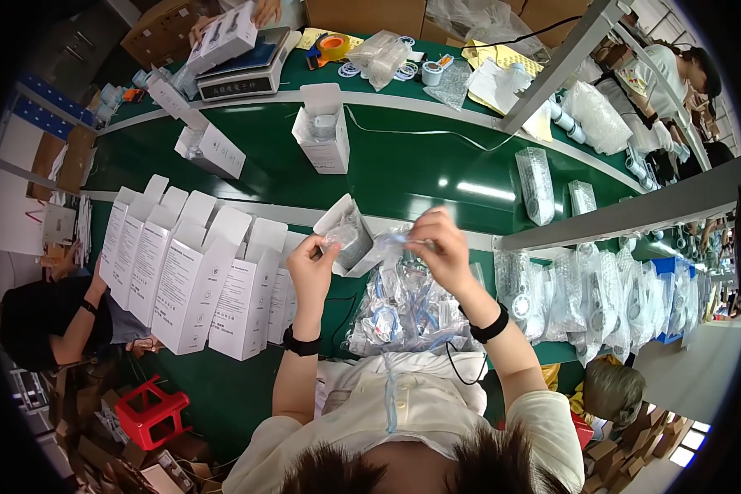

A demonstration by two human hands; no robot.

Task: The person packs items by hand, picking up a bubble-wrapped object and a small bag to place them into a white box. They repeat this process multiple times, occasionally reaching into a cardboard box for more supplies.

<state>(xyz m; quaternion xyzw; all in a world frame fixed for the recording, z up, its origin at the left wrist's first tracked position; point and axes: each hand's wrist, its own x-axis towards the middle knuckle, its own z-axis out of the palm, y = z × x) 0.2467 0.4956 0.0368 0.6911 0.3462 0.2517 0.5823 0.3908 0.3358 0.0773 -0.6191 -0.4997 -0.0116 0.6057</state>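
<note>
My left hand [311,262] grips the near left side of a white carton [331,214], tilted with its top open. Inside it lies a grey-white item in clear plastic wrap [351,239]. To the right of the carton, my right hand [441,247] pinches a small clear plastic bag [393,239]; what the bag contains is too blurred to name. Just below both hands, a pile of clear bags with blue cables [403,317] lies on the green bench. Each of my wrists wears a black band.
Several open white cartons [191,284] stand in a row at left. Two more open cartons, one upright [325,152], are on the green conveyor [436,177]. Bubble-wrapped devices [552,292] line the right. A metal post [564,66] rises at upper right. Other people work nearby.
</note>
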